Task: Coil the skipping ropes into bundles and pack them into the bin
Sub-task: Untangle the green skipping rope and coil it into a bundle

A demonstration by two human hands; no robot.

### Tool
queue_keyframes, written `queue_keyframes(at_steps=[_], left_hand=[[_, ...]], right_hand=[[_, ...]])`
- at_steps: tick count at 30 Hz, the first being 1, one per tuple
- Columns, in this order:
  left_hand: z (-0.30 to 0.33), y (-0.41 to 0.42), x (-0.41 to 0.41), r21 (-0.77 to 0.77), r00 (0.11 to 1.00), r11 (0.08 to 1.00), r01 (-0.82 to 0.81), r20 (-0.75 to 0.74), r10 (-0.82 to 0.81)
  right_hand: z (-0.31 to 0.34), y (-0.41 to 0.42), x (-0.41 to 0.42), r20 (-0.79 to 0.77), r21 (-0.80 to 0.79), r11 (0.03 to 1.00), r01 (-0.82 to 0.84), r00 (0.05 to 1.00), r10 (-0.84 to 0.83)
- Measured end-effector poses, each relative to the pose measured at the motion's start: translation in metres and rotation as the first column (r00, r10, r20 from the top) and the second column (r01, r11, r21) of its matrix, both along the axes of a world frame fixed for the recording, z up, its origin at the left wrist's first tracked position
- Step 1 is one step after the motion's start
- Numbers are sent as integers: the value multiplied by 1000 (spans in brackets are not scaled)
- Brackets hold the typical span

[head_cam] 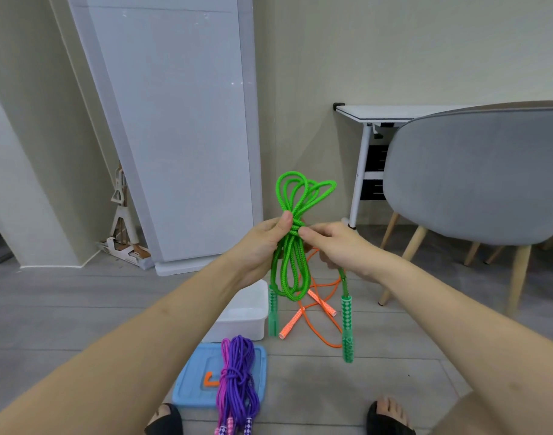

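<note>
The green skipping rope is hanging folded into a bundle of several loops, some standing above the grip and some hanging below it, with a wrap going around its middle at the grip. Its two green handles are dangling under the grip. The white bin is sitting open on the floor below the grip, and the orange rope is lying loose beside it. The purple and pink ropes are lying bundled on the blue lid, lower still.
</note>
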State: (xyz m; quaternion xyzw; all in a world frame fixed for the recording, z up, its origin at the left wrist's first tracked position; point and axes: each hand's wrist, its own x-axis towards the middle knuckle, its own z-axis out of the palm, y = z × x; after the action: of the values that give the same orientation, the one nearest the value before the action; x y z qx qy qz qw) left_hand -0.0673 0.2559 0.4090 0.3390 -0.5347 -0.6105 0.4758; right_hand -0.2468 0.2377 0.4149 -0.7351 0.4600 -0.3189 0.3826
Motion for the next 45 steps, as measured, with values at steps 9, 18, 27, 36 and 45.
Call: queue_keyframes(at_steps=[9,18,27,36,45], left_hand=[[3,-3,4,-99,997,995,-28,66,34],[-4,-2,4,-188,922,982,-33,372,102],[8,-2,20,-65,860,968,242,477,-183],[18,10,19,-71,898,946,318,341,-276],[11,11,14,-194,877,962,191,474,-78]], right_hand=[[10,12,4,199,174,971,-163,972,128],[11,10,3,98,127,986,-112,990,100],[18,10,-5,-86,-89,985,-150,986,142],[12,4,-6,-152,-261,954,-150,982,113],[4,2,-8,-327,-418,893,-166,945,22]])
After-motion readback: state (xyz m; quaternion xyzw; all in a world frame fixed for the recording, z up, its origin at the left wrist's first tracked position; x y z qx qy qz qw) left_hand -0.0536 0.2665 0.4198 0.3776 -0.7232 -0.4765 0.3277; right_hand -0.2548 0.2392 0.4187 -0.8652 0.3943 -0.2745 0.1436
